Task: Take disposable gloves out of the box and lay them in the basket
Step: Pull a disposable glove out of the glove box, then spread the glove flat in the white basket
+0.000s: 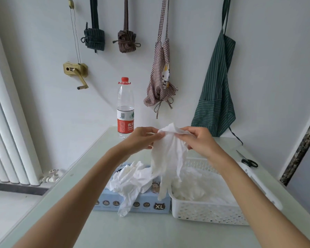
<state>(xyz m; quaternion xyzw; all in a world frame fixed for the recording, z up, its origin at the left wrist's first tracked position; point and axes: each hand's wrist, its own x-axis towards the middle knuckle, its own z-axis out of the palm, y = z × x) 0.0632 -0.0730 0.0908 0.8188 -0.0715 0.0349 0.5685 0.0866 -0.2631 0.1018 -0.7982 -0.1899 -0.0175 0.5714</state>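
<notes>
Now your left hand [143, 138] and right hand [198, 137] pinch one glove [168, 156] by its cuff; next, lower it toward five o'clock into the basket [208, 212].

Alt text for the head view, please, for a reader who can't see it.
Both hands, left hand and right hand, pinch the cuff of a white disposable glove held up over the blue glove box and the white basket on a pale table. More gloves spill from the box.

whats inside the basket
White gloves lie heaped in the basket. The held glove and right forearm cover part of it; the bottom is hidden.
</notes>
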